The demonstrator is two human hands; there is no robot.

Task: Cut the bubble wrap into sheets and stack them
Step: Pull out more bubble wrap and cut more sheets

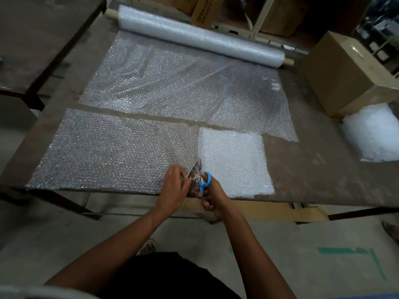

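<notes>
Scissors [199, 180] with blue handles sit in the right hand [210, 195], whose fingers are curled through the loops, blades pointing away from the body. The left hand [173, 186] pinches the near edge of the cut strip [112, 147] just left of the blades. The strip's long axis runs left to right (across the cut line), so the cut should go straight ahead, beside the stack of sheets [233, 160] on the right. The roll [200, 36] lies far behind.

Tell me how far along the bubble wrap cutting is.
Done: a white stack of cut sheets lies near the table edge, and a strip is already severed from the roll. In hand: the right hand works blue scissors at the strip's near edge while the left hand holds it. Left: most of that strip and the unrolled wrap behind.
</notes>
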